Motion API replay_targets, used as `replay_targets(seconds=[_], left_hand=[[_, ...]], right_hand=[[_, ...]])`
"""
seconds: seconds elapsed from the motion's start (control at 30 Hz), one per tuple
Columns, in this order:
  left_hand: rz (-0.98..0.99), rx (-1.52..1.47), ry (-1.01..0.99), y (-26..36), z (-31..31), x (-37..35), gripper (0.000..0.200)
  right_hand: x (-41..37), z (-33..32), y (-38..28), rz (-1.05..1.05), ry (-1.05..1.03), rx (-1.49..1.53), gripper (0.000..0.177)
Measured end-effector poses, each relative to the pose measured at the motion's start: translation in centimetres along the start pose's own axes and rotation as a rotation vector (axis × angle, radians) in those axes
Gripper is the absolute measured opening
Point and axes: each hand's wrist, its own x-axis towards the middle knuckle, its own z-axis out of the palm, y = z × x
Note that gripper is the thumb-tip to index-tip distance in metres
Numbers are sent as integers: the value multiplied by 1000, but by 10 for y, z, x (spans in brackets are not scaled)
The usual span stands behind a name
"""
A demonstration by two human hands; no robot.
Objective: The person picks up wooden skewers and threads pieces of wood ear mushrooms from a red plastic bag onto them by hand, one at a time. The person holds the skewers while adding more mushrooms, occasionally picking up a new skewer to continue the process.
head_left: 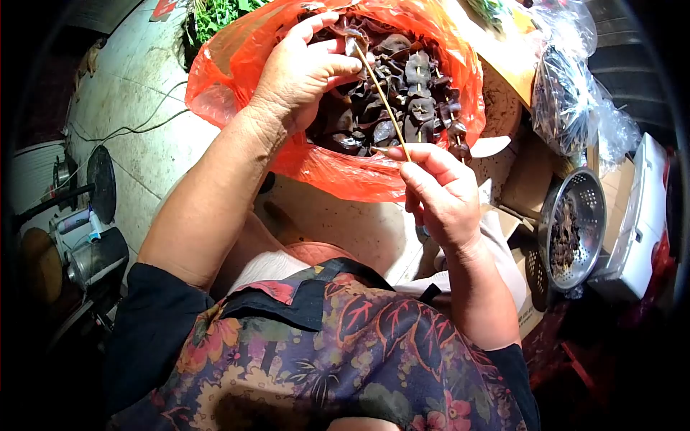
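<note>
Thin tan skewer (383,98), dark, wrinkled fungus (353,46)

No readable text, brand, number or sign
Faint print marks the side of the cardboard carton (530,316) at the lower right — too small and dim to make out; pale marks show on the red piece (163,8) at the upper left — also illegible.
</note>
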Motion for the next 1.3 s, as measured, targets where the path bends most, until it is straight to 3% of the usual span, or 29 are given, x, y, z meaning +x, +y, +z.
replay_targets(seconds=[0.03,0.2,0.5,0.7,0.77,0.93,1.0,1.13,1.3], left_hand=[[20,8,-12,0,-1,1,60],[-11,22,-10,2,-1,1,48],[147,102,101,-6,7,1,40],[399,226,3,-10,8,0,36],[270,284,125,-4,22,-7,37],[256,167,92,-12,17,-3,39],[46,9,18,-7,13,-4,39],[-107,25,-24,0,11,-6,35],[-149,-33,-109,-8,11,-8,28]], right_hand=[[0,-1,1,15,1,-13,17],[-1,-1,0,61,9,-25,18],[-2,2,5,60,16,17,18],[-2,3,6,87,26,53,18],[-2,3,6,86,34,63,18],[-1,-1,7,71,32,87,18],[-2,0,6,61,45,68,18],[-3,1,0,76,54,32,18],[-1,2,5,50,56,60,18]])
